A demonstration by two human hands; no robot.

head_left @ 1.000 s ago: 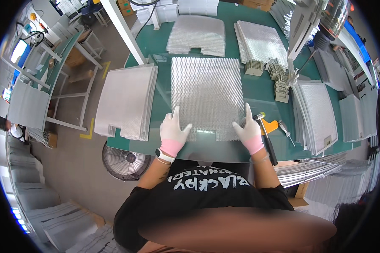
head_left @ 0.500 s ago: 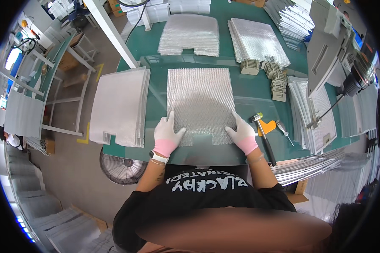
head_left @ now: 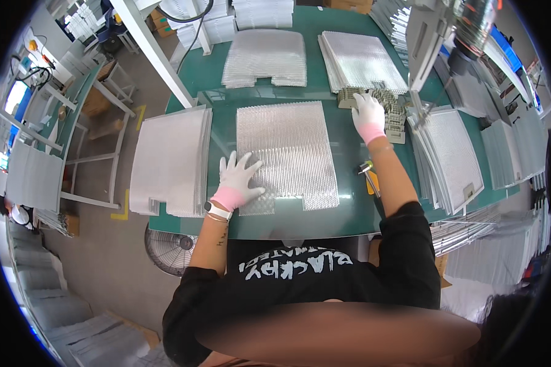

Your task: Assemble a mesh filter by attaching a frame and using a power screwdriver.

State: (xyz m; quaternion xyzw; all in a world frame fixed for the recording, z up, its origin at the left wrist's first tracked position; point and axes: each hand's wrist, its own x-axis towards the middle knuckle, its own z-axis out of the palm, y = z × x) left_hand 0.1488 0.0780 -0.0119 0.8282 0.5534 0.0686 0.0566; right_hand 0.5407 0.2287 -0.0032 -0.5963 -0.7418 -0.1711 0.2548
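Note:
A silvery mesh-textured panel (head_left: 286,147) with a notch in its near edge lies flat on the green table before me. My left hand (head_left: 236,180), in a white glove with a pink cuff, rests on its left edge with the fingers spread. My right hand (head_left: 369,116), gloved alike, is stretched out to the far right over a pile of small beige notched pieces (head_left: 395,120). Its fingers point away from me, apart, and touch the pile; no piece shows lifted in them. The right forearm partly covers a hammer (head_left: 365,166) and an orange-yellow tool (head_left: 373,182).
White panels are stacked at left (head_left: 168,159). A notched mesh panel stack (head_left: 264,58) and another stack (head_left: 364,58) lie at the back. More panels (head_left: 450,153) stand at right beneath a machine arm (head_left: 425,46). A floor fan (head_left: 168,248) stands below the table's left edge.
My right hand has left the panel's right edge and moved up and right to the beige pieces. My left hand stays at the panel's left edge, its fingers spread wider and slightly higher.

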